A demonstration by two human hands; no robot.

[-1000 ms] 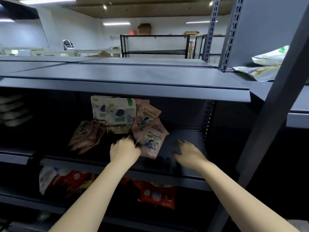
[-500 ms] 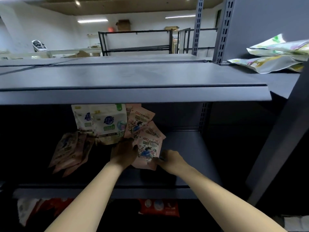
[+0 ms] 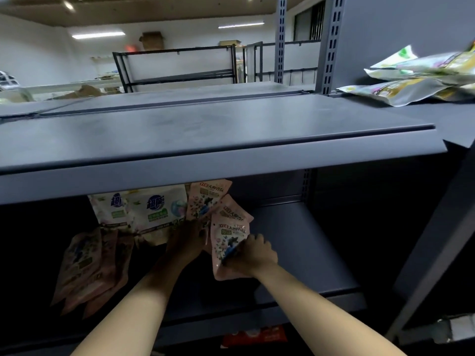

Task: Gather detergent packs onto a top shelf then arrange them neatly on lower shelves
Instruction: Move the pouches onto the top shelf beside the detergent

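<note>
The pink detergent pack (image 3: 229, 242) on the middle shelf (image 3: 295, 253), untouched 1 second ago, is now pinched by the right hand (image 3: 253, 256). The left hand (image 3: 186, 242) stays among neighbouring packs, grip unclear; gathering is beginning.

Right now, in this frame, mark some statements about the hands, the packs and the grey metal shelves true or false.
1. The right hand grips a pink flowered detergent pouch. True.
2. The grey metal top shelf directly above the hands is piled with pouches. False: its visible surface is bare; a pile of pale pouches lies on the neighbouring section at right.
3. White pouches with blue logos stand behind the left hand. True.
4. The left hand holds a red box. False: it reaches among the pouches.
</note>
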